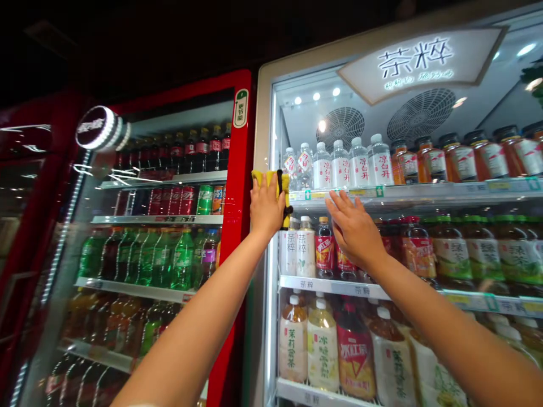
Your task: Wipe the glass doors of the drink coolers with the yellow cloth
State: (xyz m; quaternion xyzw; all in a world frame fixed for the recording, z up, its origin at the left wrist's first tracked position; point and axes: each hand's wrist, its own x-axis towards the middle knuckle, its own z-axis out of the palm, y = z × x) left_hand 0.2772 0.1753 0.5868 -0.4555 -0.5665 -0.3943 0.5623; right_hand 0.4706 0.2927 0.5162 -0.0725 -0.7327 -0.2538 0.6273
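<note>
A pale-framed cooler (262,107) is filling the right side of the view, its glass front showing lit shelves of drinks. A red-framed cooler (237,169) is standing just beside it on the left, also stocked with drinks. Inside the pale-framed one, a fan-shaped sign panel (419,73) is glowing near the top, and two round grilles (339,125) are showing at the back.

Large bottles (356,356) are lining the lowest clearly visible shelf there. Green-capped bottles (448,251) are standing on the shelf above, to the right, while clear bottles (360,164) and amber bottles (432,163) are sharing the upper shelf. In the red-framed cooler, green bottles (183,257) are standing below the cans.

The right hand (355,229) is holding nothing visible; its palm is facing the glass and its fingers are stretching straight upward. It seems to be resting on the pane, though this angle is not settling whether it is quite touching. The left hand (266,206) is lying flat over a yellow cloth (286,184), its fingers extending rather than curling round it. The cloth is sitting where the pale frame's left upright is meeting the glass, level with the upper shelf.

Red cans (187,200) are standing in a row behind the neighbouring door.
</note>
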